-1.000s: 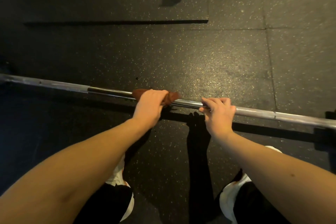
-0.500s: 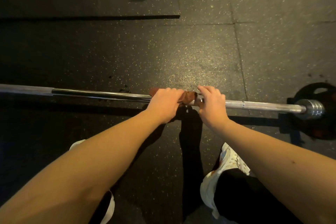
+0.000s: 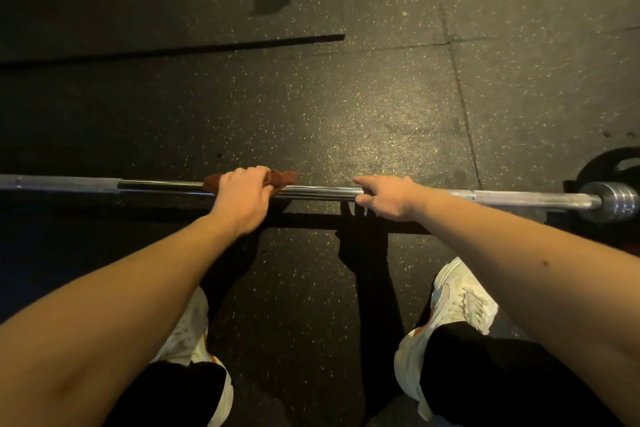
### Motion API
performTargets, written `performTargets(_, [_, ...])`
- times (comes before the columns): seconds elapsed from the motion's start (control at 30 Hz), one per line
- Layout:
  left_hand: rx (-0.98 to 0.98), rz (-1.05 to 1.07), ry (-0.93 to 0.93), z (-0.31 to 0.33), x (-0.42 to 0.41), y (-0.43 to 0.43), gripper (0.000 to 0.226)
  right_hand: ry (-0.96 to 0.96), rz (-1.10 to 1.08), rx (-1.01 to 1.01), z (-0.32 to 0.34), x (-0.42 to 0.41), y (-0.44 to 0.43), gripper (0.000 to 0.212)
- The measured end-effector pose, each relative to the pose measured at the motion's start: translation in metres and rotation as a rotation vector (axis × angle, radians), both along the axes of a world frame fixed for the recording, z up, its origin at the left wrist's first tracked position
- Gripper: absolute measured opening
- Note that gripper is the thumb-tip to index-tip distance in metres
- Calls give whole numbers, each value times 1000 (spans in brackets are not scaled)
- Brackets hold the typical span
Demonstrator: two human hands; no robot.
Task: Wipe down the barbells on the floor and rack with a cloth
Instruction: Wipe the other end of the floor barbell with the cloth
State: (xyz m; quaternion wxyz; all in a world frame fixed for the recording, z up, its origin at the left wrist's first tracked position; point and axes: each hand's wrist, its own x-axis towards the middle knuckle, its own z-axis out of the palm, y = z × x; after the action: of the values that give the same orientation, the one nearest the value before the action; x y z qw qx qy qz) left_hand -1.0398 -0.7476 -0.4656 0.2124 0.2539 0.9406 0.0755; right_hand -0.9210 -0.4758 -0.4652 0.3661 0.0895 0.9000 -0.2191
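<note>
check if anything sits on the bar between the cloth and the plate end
Yes: the right hand holds the bar between the cloth and the plate end. The stretch of bar from cloth to that hand looks bare.

Dim here, with a warm yellowish cast. One pool of light lands on the speckled floor [image 3: 363,135] just beyond the barbell [image 3: 322,192], and the chrome throws back bright streaks. Hard black shadows fall on the near side. The left side sinks into darkness, and the wide lens bows the edges.
</note>
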Motion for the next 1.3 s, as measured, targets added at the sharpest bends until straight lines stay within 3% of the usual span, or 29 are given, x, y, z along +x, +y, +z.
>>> performTargets(0.17, [-10, -36, -1, 0, 9, 18, 27, -159, -77, -118, 9, -19, 4, 50])
performTargets(0.33, [-22, -32, -25, 0, 6, 19, 26, -81, -122, -154, 5, -13, 5, 30])
performTargets(0.43, [-7, -28, -35, -1, 7, 19, 27, -7, -126, -103, 2, -5, 3, 41])
performTargets(0.53, [24, -16, -19, -3, 10, 19, 26, 145, -67, 28, -8, 6, -1, 36])
performTargets(0.67, [89, 5, 30, -5, 18, 22, 18, 565, -115, 216, -33, 37, -20, 13])
performTargets(0.8, [176, 31, 100, -10, 34, 31, 8, 775, -225, 274, -50, 52, -33, 21])
performTargets(0.97, [256, -35, 167, -18, 75, 74, 23, 787, -237, 242, -50, 51, -30, 31])
performTargets(1.07, [258, -88, 179, -25, 95, 100, 31, 699, -232, 228, -45, 45, -29, 29])
performTargets(1.17, [239, -102, 194, -25, 94, 99, 32, 579, -208, 359, -33, 40, -36, 27])
performTargets(1.3, [308, -28, 177, -16, 82, 65, 33, 517, -279, 471, -19, 44, -62, 40])
